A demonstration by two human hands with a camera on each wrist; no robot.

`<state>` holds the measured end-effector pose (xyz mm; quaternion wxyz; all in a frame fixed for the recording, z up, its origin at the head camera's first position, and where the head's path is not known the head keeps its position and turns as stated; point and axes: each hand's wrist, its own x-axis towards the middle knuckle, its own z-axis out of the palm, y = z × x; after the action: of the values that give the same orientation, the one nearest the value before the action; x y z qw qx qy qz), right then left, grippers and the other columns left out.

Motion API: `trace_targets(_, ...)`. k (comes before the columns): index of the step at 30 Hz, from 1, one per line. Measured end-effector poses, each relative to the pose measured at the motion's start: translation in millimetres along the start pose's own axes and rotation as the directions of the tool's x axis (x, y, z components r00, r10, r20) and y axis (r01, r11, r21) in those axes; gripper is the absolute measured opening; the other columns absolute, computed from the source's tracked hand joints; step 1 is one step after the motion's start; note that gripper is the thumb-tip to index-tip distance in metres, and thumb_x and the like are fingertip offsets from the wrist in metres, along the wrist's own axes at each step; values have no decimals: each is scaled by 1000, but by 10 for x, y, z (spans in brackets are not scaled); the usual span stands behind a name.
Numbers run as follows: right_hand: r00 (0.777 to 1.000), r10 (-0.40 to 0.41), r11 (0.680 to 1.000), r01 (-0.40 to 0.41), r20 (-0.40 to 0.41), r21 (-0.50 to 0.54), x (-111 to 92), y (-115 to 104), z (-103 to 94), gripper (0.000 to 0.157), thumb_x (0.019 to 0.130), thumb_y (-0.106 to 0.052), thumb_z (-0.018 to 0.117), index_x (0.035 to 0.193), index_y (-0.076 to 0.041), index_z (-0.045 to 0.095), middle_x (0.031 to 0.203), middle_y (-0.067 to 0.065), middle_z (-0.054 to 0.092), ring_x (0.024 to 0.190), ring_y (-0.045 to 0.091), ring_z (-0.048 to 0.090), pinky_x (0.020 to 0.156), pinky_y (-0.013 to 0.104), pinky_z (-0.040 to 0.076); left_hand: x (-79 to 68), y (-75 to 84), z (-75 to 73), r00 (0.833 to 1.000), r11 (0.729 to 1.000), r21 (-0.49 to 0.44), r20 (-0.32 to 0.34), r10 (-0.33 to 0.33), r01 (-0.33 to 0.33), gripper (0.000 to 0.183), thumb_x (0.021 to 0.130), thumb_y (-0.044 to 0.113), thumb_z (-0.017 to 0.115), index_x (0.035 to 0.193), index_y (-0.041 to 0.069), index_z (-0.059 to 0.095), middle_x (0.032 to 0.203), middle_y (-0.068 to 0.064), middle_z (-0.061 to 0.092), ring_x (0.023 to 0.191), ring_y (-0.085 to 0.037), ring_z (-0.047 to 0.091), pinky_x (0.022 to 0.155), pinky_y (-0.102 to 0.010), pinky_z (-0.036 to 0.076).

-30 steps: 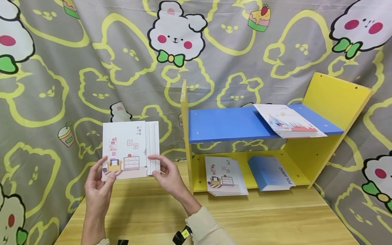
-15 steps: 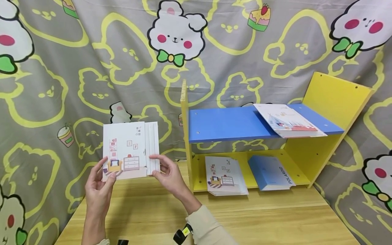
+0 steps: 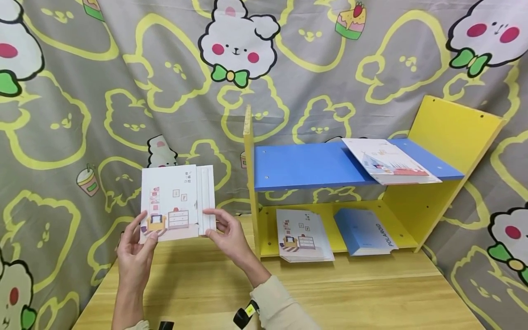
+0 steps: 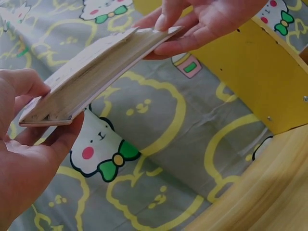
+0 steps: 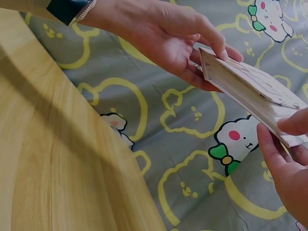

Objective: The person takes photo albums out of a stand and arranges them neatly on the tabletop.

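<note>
A white book, its cover printed with a yellow armchair and a chest of drawers, is held up above the left part of the table. My left hand pinches its lower left corner, thumb in front. At the lower right edge, my right hand grips it between thumb and fingers. The front cover stops short of the right side, leaving a pale strip exposed. Seen from below in the left wrist view, the page block shows between the covers. The right wrist view has the book tilted between both hands.
Right of the hands stands a yellow shelf unit with a blue middle board. An illustrated book overhangs that board. Below lie a matching white book and a blue POLAROID book. A patterned curtain hangs behind the wooden table.
The book and my left hand have shifted slightly to the right. Both hands keep the same hold, and the books on the shelf stay where they were.
</note>
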<state>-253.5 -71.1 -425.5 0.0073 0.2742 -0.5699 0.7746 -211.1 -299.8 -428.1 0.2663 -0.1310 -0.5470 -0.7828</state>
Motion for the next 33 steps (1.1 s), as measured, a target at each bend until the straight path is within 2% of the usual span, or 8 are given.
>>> trace_targets(3, 1000, 11, 1000, -11, -10, 0, 13, 23, 1, 50, 91, 20, 57, 136, -3, 62, 135, 19, 62, 116, 29, 66, 88, 37, 61, 3, -13, -3, 1000, 999, -31, -7, 6, -7, 60, 95, -24, 47, 152, -8, 39, 141, -17, 50, 115, -18, 64, 92, -24, 56)
trace_targets(8, 1000, 11, 1000, -11, -27, 9, 31, 47, 13, 49, 89, 20, 60, 133, -1, 63, 131, 19, 64, 114, 29, 67, 87, 37, 61, 8, -40, -6, 999, 995, -96, -27, 18, -20, 58, 94, -26, 47, 150, -11, 40, 140, -19, 51, 112, -20, 66, 90, -25, 57)
trace_targets(14, 999, 0, 1000, 1, -48, 24, 19, 91, 25, 46, 89, 20, 60, 132, 4, 62, 130, 22, 64, 114, 30, 67, 87, 36, 61, 7, -77, -3, 998, 995, -98, -65, -9, 2, 57, 94, -25, 48, 149, -11, 41, 140, -20, 50, 112, -21, 66, 92, -27, 57)
trace_targets(20, 998, 12, 1000, -10, -60, 28, 30, 165, 47, 48, 87, 23, 60, 130, 4, 63, 130, 20, 65, 112, 27, 68, 86, 36, 61, -1, -117, -33, 996, 993, -116, -91, -8, -2, 57, 93, -27, 47, 148, -13, 42, 140, -21, 53, 109, -21, 68, 91, -27, 58)
trace_targets(26, 998, 8, 1000, -8, -58, 3, 42, 232, 75, 48, 86, 23, 60, 129, 3, 64, 129, 17, 66, 108, 22, 69, 84, 35, 62, 3, -116, -81, 991, 996, -79, -130, -39, 29, 57, 92, -27, 49, 147, -12, 44, 139, -19, 55, 109, -21, 67, 88, -26, 58)
trace_targets(33, 997, 22, 1000, -23, -78, -1, 40, 277, 80, 47, 87, 21, 61, 129, 1, 65, 125, 16, 67, 107, 21, 69, 83, 34, 62, 25, -132, -92, 988, 997, -27, -141, -70, 67, 57, 93, -26, 49, 148, -9, 45, 142, -18, 52, 113, -20, 65, 89, -26, 58)
